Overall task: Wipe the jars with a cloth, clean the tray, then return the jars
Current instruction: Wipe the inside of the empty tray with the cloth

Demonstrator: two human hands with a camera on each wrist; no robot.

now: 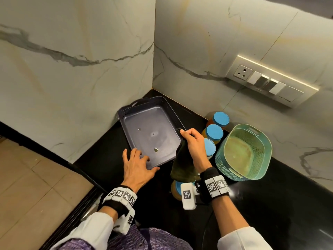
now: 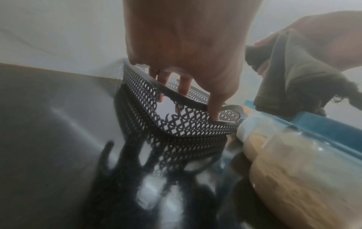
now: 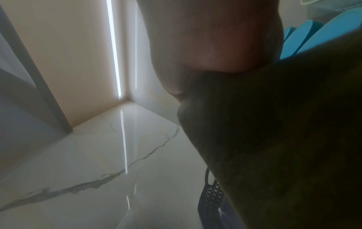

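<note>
1. Where the head view runs lowest, a blue-lidded jar [image 1: 175,189] of tan contents stands on the black tabletop [image 1: 270,204], half hidden under the right wrist.
2. Just above it, the right hand [image 1: 193,147] pinches a dark olive cloth [image 1: 182,163], which hangs down at the tray's right rim.
3. Left of centre, the left hand [image 1: 137,166] has its fingers spread and hooked over the near rim of the dark lattice-walled tray [image 1: 149,121]; the left wrist view shows the fingertips [image 2: 216,114] curled over that edge.
4. Right of the tray, three more blue-lidded jars [image 1: 214,132] stand in a row beside a teal basket [image 1: 223,159].
5. Farthest up, marble walls [image 1: 72,60] meet in a corner, with a switch panel [image 1: 266,82] at the upper right.
</note>
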